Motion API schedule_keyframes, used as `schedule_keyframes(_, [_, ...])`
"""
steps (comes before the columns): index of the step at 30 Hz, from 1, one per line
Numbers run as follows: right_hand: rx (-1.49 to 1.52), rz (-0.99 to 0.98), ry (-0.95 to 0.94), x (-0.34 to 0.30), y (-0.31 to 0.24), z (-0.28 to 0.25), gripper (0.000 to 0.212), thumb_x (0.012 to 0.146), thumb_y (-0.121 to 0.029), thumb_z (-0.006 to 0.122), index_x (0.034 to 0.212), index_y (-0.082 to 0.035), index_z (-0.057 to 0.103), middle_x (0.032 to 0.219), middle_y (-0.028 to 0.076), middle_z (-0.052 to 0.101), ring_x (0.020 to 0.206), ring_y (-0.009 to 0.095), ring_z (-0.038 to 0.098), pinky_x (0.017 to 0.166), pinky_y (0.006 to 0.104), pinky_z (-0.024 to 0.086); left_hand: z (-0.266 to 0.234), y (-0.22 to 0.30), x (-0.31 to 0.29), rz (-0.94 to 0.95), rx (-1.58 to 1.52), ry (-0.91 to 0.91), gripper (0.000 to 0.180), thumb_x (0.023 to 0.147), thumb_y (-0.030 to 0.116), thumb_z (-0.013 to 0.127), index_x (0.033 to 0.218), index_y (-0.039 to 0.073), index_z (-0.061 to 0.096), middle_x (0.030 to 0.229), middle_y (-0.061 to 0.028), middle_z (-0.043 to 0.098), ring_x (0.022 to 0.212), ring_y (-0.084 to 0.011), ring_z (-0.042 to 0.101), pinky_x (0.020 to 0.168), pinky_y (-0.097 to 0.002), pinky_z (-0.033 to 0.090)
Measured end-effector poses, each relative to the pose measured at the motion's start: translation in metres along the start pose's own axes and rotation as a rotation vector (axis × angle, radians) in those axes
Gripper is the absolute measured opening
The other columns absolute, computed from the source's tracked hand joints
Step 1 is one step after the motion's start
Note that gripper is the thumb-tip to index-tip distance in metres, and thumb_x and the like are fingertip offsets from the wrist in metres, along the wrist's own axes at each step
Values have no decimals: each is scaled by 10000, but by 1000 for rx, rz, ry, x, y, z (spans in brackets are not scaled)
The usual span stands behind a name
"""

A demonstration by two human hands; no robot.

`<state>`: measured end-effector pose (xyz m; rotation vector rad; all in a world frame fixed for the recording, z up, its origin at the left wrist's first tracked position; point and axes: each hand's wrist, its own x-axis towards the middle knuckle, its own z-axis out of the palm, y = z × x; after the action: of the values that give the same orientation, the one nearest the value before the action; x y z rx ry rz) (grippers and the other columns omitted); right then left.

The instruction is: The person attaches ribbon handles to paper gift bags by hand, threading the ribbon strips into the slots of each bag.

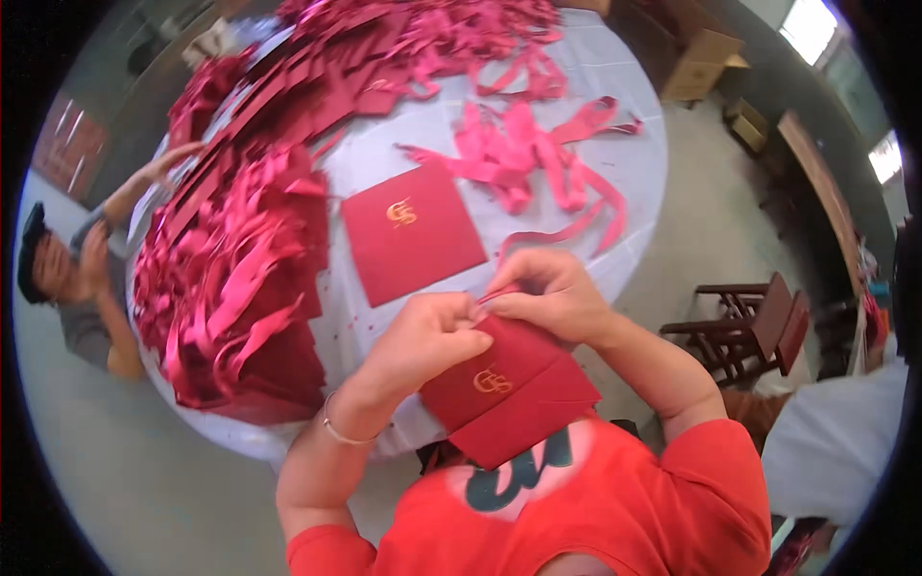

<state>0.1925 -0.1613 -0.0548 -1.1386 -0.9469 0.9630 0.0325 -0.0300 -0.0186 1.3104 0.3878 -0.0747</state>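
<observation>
A red paper gift bag (523,389) with a gold emblem rests against my front at the table's near edge, its folded bottom toward me. My left hand (434,336) is closed in a pinch on the bag's top edge, thumb bent over it. Beside it, my right hand (552,296) pinches a short piece of pink ribbon (499,292) at that same edge. The fingertips of both hands almost meet; exactly how the ribbon passes there is hidden. Just beyond them a second red bag (413,230) lies flat, emblem up.
Loose pink ribbons (523,154) lie at the far right of the white-covered table (639,106). A large heap of ribboned red bags (240,278) fills its left and far sides. Another person (77,259) reaches in from the left. Dark wooden stools (754,326) stand right.
</observation>
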Motion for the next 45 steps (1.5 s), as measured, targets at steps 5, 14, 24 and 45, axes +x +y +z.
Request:
schedule_keyframes(5, [121,28,-43,9,10,0,104,861,-14,704,952,-14,655,853,-10,620,782,46,584,700,195,482,-8,-1,-2,-41,-18,53,72,828,15,615,898,-2,620,708,40,599,613,-5,511,522,-175,374])
schedule_keyframes(14, [176,66,-32,10,7,1,105,866,-12,700,958,-11,649,862,9,645,807,62,617,717,201,508,-10,-2,0,-32,-52,35,20,829,26,627,830,30,608,674,82,542,586,15,442,509,-171,322])
schedule_keyframes(24, [181,100,-95,10,4,-1,100,878,-29,694,965,3,660,916,56,691,856,90,654,754,210,526,-6,-10,5,-24,-182,-18,37,845,53,636,826,44,605,738,72,556,644,15,465,559,-158,354])
schedule_keyframes(45, [-709,-566,48,-7,-29,4,185,669,41,757,820,-34,679,709,64,652,539,192,567,544,281,451,-1,-13,-1,50,80,178,89,871,-31,607,957,-16,592,833,-13,660,720,-28,595,580,-178,458])
